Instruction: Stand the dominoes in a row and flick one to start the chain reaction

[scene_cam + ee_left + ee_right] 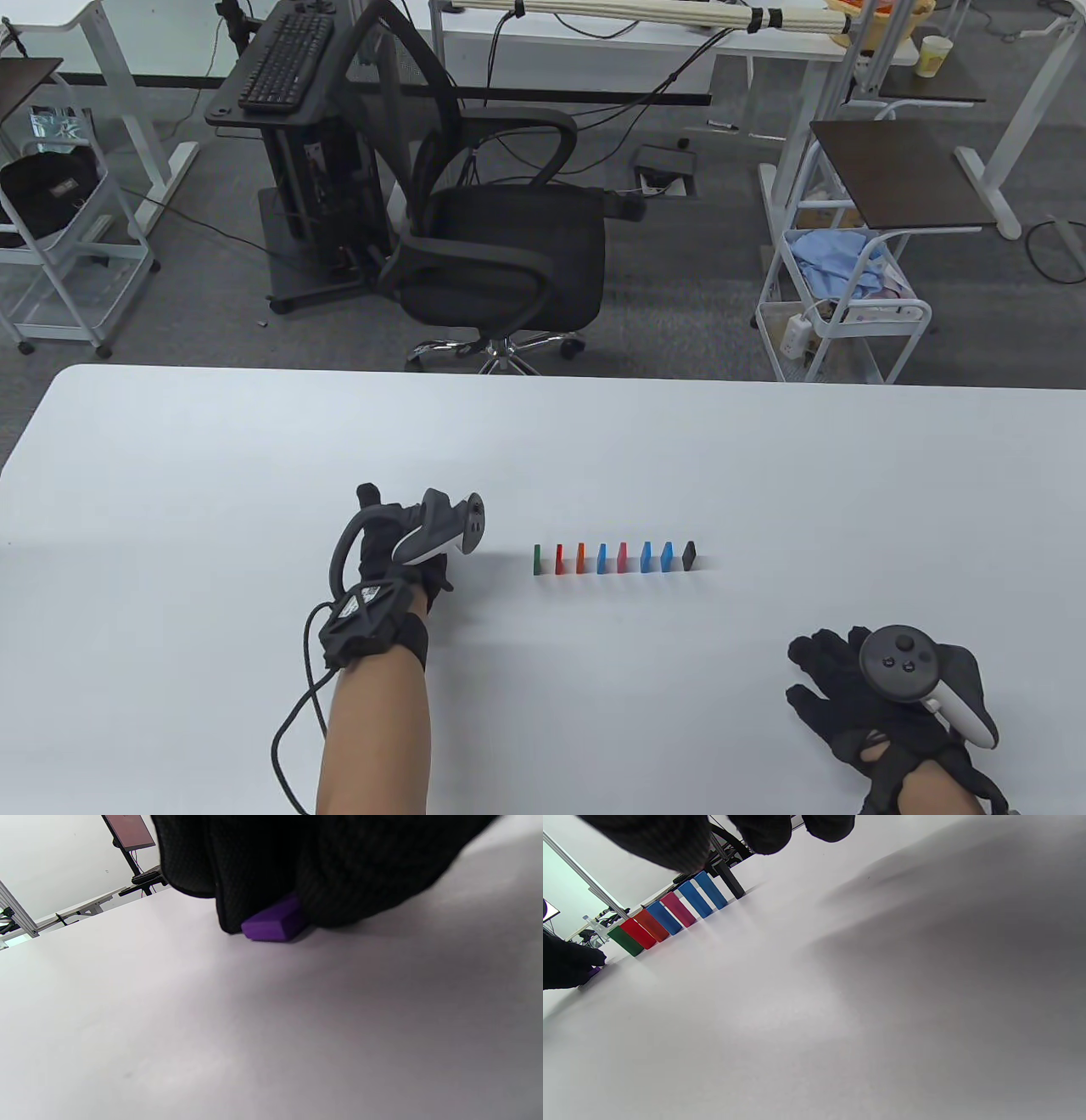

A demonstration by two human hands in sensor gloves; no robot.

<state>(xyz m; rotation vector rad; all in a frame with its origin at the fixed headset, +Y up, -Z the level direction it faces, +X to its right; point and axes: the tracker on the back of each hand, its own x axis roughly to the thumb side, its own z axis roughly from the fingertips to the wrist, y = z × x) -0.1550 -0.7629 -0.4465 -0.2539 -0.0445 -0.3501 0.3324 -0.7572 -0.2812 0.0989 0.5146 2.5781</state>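
Pinched at the table in the gloved left hand (399, 543), a small purple plastic domino (275, 923) is held left of the upright row of coloured dominoes (615, 558), seemingly to extend it. The gloved right hand (882, 696) is rested flat and empty (well clear of the row).

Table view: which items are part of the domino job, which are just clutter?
Job:
- standing domino row, green to black
- purple domino, in the left hand's grip
- right hand, idle on the table

Clutter:
- office chair
- keyboard
- paper cup
- wire cart

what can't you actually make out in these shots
- Purple domino: mostly covered by the left hand in the left wrist view; hidden under it in the table view.
- Right hand: fingertips cut by the top edge in its wrist view.
- Domino row: spacing too small to judge.
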